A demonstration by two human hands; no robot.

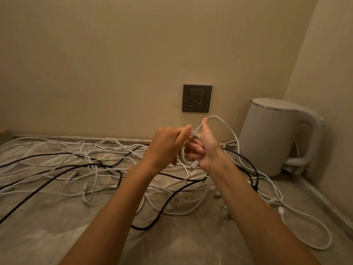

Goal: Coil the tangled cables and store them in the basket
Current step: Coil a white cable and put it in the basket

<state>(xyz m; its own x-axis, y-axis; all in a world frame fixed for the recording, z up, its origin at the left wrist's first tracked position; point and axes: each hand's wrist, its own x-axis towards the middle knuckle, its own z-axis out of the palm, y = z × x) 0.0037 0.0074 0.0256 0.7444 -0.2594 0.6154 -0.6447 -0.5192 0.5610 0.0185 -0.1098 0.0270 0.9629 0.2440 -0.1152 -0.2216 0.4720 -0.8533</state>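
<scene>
Here the right hand (206,148) clamps a small coil of thin white cable (180,156) so its loops hold together; the left hand (165,146) pinches the strand to wind it, above the grey stone surface (57,226).

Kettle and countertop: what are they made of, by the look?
Kettle: probably matte white plastic, even glare-free shell; a thin shiny ring near the top looks metal. Countertop: stone or stone-look, mottled grey-brown veining, dull sheen; real or laminate, cannot tell.
</scene>
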